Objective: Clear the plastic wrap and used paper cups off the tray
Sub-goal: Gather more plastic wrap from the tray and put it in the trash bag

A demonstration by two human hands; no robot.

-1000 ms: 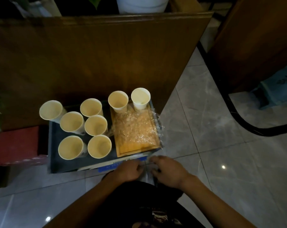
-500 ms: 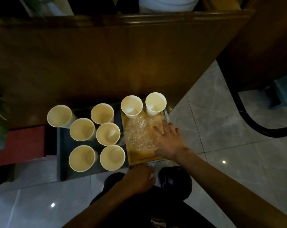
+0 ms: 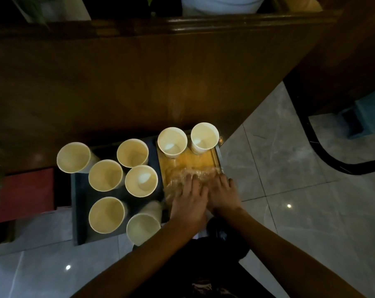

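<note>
Both hands, left hand [image 3: 189, 203] and right hand [image 3: 222, 193], press flat on plastic wrap [image 3: 190, 174] bunched just ahead on tray [image 3: 200, 161], gripping nothing visibly.

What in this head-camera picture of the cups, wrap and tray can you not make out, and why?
- Near end of the wooden tray: covered by the left hand and right hand.
- Grip on the plastic wrap: fingers blurred, wrap transparent.
- Tipped cup: smeared by motion.
- White pot: cut off by the top edge.
</note>
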